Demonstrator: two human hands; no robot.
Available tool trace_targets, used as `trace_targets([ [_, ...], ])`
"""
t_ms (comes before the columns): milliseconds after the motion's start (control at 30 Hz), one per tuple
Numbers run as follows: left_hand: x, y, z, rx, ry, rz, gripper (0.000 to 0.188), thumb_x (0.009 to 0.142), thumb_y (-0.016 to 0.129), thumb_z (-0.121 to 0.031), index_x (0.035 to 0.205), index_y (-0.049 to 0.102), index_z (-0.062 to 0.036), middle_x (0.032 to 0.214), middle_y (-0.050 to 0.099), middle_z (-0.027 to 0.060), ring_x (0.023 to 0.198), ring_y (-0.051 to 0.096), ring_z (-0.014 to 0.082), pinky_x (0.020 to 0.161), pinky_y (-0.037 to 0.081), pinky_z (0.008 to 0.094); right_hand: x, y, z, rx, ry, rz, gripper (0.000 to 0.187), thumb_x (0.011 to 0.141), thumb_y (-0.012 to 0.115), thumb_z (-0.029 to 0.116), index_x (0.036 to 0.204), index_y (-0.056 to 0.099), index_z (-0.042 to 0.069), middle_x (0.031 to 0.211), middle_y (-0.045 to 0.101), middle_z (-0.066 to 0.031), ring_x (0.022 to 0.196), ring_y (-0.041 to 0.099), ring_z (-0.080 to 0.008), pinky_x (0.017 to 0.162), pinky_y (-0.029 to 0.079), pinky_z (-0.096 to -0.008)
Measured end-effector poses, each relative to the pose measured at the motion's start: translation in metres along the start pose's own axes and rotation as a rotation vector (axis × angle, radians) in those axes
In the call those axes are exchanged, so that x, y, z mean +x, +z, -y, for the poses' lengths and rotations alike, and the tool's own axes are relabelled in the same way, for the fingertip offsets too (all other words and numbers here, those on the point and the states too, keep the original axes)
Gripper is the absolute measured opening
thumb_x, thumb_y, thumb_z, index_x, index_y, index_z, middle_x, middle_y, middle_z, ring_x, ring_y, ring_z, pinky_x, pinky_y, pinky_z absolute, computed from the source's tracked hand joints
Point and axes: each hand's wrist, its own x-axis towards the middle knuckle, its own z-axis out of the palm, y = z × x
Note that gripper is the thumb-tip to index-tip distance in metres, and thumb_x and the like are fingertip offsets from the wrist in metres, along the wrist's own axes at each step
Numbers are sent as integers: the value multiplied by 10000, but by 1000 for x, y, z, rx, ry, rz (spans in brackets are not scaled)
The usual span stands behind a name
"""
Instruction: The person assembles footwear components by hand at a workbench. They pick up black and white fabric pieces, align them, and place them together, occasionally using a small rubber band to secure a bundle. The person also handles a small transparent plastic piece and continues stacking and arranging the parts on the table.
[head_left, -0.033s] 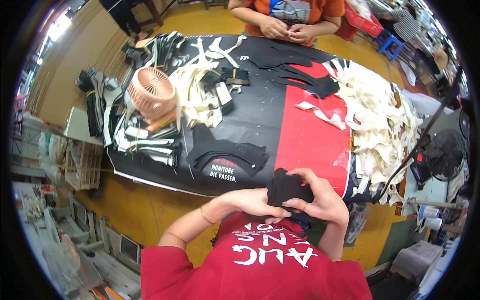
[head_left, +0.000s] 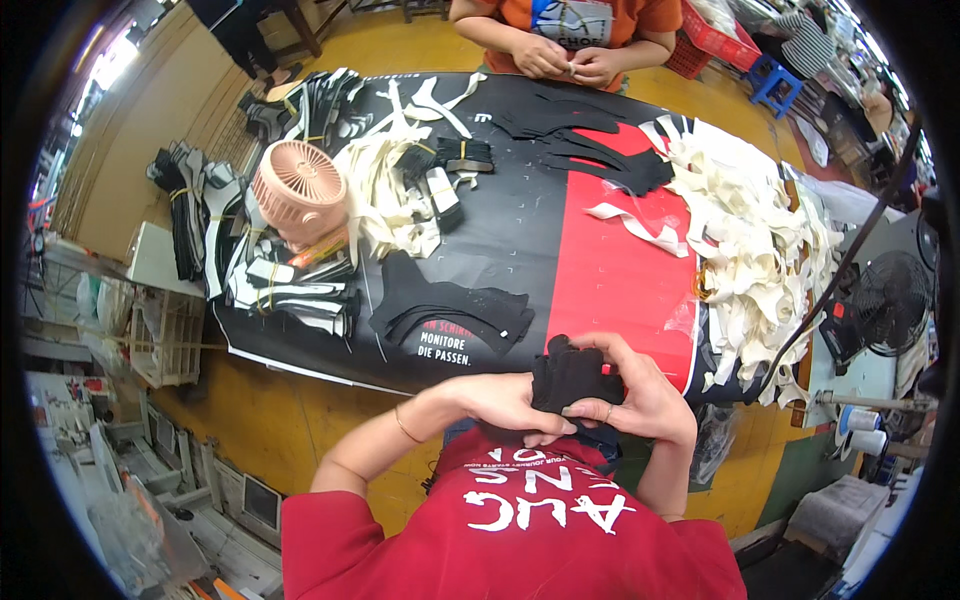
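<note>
On the counter (head_left: 490, 250), a fan (head_left: 300, 185) stands at left among bundles (head_left: 270, 290); right of these, near the front, lies a stack of cut pieces (head_left: 460, 310); heaped strips (head_left: 750, 250) cover the right end; a co-worker (head_left: 620, 35) is behind the far edge; cloth (head_left: 575, 378) sits between the hands (head_left: 645, 395).

"What does the person have on?"

"A deep red T-shirt (head_left: 640, 565) with 2 short sleeves (head_left: 335, 545)."

"Is it plain?"

"No, bold white lettering (head_left: 525, 512) runs across the chest in 3 rows, brush-painted in look, with a line of far smaller print among them."

"Any jewellery?"

"A thin band (head_left: 404, 428) around the wrist of the left hand (head_left: 500, 402), and a slim ring (head_left: 608, 411) on the right hand (head_left: 645, 390)."
</note>
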Motion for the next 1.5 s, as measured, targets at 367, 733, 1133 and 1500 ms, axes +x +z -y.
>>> trace_targets([
  [367, 12, -123, -90, 1333, -314, -586, 535, 829, 748, -430, 1111, 631, 9, 878, 718, 161, 830, 711, 289, 761, 550, 404, 72, -19, -69, 177, 303, -584, 391, 818, 785, 343, 1010, 705, 12, 811, 724, -98, 721, 680, -176, 677, 527, -347],
  [733, 30, -5, 29, 1466, 70, -1027, 749, 876, 703, -356, 1469, 381, -31, 1552, 262, 275, 1448, 239, 452, 1159, 188, 580, 105, -16, -116, -271, 371, -822, 551, 855, 716, 407, 1213, 612, 0, 1205, 592, -224, 1150, 573, -342, 927, 478, -462],
  [1133, 57, 0, 94, 1638, 156, -1199, 696, 884, 628, -470, 1439, 484, -76, 1540, 396, 167, 1420, 382, 325, 1182, 201, 521, -13, 31, -116, -371, 132, -855, 239, 882, 696, 160, 1068, 686, 10, 1240, 607, -161, 1193, 559, -346, 1021, 445, -429],
  [1500, 46, 9, 94, 1518, 318, -1396, 709, 881, 671, -395, 1461, 419, -76, 1581, 279, 216, 1478, 235, 383, 1200, 128, 513, -6, 32, -125, -391, -35, -863, 177, 893, 678, 166, 986, 694, 16, 1130, 648, -142, 1145, 580, -340, 992, 447, -446],
])
